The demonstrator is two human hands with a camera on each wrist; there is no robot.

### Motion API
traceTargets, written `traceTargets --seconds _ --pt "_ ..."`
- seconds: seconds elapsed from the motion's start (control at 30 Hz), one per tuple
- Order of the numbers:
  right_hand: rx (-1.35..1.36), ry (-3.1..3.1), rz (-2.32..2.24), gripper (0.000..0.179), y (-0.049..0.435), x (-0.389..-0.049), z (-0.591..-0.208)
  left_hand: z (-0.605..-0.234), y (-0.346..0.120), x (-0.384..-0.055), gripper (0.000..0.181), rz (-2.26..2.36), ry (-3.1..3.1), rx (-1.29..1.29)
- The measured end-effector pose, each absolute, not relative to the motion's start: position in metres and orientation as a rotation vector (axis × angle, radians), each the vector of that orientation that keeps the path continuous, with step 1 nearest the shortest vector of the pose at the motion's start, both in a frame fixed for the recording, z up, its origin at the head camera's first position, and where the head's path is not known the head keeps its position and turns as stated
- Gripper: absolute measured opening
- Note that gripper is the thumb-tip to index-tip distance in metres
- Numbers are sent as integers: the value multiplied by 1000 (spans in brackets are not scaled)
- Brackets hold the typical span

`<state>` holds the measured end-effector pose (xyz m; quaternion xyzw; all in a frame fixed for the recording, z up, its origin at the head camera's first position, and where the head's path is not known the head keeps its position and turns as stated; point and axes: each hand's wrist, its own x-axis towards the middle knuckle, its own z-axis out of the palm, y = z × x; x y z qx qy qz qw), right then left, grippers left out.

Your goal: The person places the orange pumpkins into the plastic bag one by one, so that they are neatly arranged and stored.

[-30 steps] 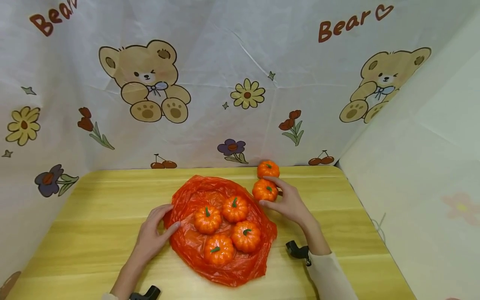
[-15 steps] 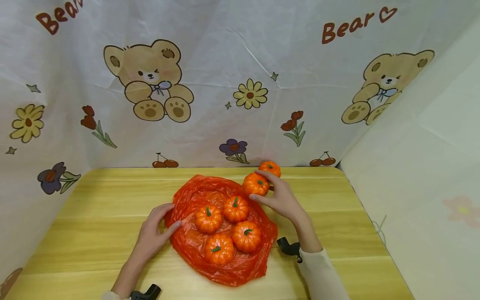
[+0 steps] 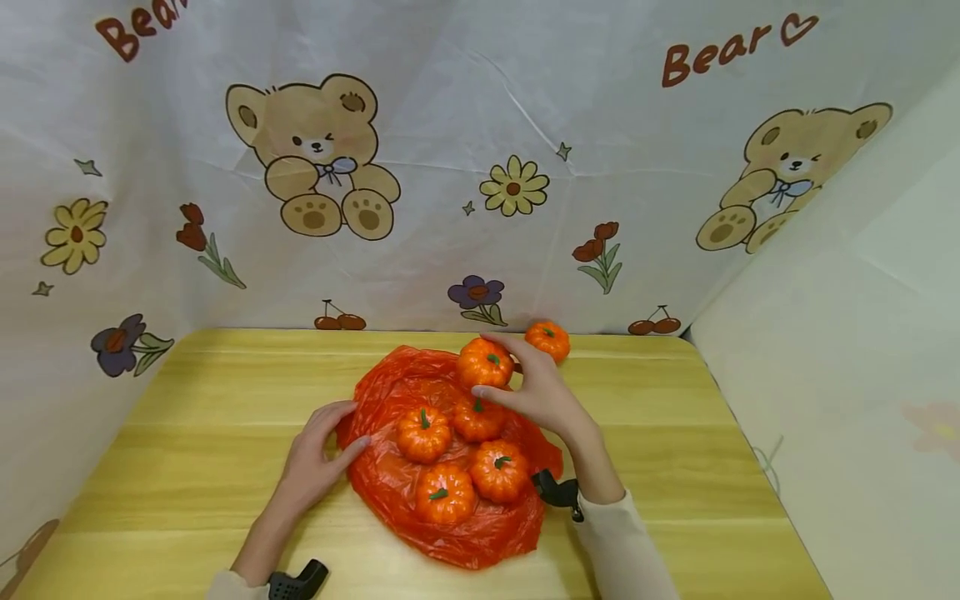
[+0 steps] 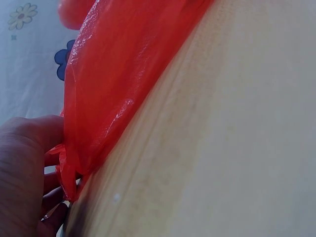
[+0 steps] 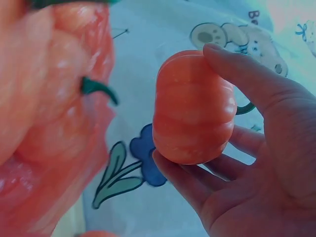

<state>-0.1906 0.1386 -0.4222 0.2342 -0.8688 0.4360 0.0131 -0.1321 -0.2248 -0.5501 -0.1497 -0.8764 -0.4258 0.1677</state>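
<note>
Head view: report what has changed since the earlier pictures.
The right hand has moved the held pumpkin leftward, from beside the red bag to over its far edge, partly hiding one pumpkin inside. Nothing was let go. The four pumpkins in the bag, the back pumpkin and the left hand at the bag's left edge stayed put.

The wood-grained table (image 3: 225, 400) carries a crumpled red plastic bag (image 3: 390, 492) and, near its back edge, an orange pumpkin (image 3: 547, 341).
</note>
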Motion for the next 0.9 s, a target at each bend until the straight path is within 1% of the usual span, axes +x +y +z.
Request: traceTargets --seconds 0.2,0.37,0.53,0.7,0.9 --pt "767 -2650 1366 76 127 -185 -412 -550 -225 -133 53 -1193 -2500 -431" --pt "792 -2670 1305 78 100 -186 -409 -551 -225 -134 53 -1193 -2497 -432" --pt "825 -2769 1139 79 69 -185 -415 -551 -224 -134 53 -1196 -2499 -429" --pt "882 -2798 1166 79 46 -184 -425 -548 -224 -134 53 -1194 -2509 -435" --pt "823 -2816 1196 79 33 -188 -438 -549 -224 -134 53 -1186 -2514 -426"
